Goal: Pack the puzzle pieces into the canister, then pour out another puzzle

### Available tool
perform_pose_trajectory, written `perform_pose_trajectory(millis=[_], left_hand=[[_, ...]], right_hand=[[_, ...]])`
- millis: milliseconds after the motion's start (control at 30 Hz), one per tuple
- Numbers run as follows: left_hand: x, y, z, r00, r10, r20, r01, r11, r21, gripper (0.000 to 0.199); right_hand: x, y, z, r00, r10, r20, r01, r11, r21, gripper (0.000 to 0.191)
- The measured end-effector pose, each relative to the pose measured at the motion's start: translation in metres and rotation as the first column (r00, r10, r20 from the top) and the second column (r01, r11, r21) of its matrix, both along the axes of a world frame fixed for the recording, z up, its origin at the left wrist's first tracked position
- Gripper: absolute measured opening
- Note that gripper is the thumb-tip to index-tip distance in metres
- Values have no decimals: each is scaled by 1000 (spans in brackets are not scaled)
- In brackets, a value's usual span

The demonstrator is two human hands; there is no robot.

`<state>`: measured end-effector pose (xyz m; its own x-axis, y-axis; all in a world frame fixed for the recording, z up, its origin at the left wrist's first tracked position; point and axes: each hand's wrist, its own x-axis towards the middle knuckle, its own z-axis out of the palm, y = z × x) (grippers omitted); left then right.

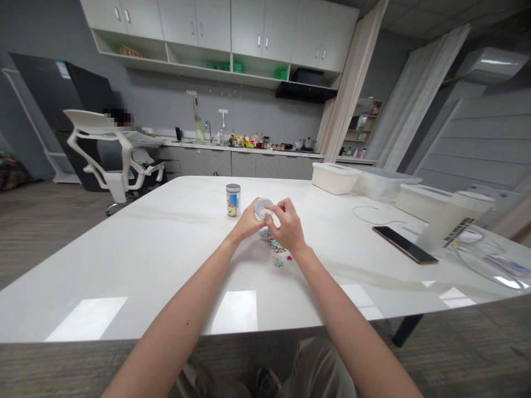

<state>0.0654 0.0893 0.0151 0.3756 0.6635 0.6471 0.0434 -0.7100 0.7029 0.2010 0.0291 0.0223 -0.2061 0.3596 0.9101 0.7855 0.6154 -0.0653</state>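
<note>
My left hand (248, 220) is wrapped round a small clear round container (260, 205), its round end facing up toward me. The thumb and bent index finger of my right hand (287, 225) are at that end, against its rim. Whether the end is a lid, a base or a mouth I cannot tell. Under my hands lies a loose pile of small colourful pieces (277, 246), one of them a red piece (289, 257) off to the right. Left of my hands a jar (233, 202) with a grey lid and a picture label stands upright.
On the white table (166, 237), a dark phone (404, 244) and a large pale bottle (450, 221) are at the right, among cables. Behind them are a cream box (335, 179) and a clear bin (384, 185). A person sits beyond a white chair (118, 182) at the far left.
</note>
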Motion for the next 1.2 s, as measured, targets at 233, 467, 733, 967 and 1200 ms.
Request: perform_pose_trajectory(millis=[233,467,733,967,1200], left_hand=[[-1,0,0,997,50,-58,-44,994,96,29],[-4,0,2,985,112,-129,-97,988,118,28],[-11,8,3,929,225,-295,-148,954,262,23],[-10,4,2,858,342,-383,-201,910,361,29],[-6,-5,3,779,452,-435,-201,837,509,35]], right_hand=[[4,3,-1,988,0,154,10,998,-62,27],[10,5,-2,953,-52,297,65,997,-35,31],[16,5,-1,941,-66,333,77,997,-19,33],[13,3,-2,968,-20,250,47,994,-102,24],[19,9,-3,995,95,-1,-94,979,-181,17]])
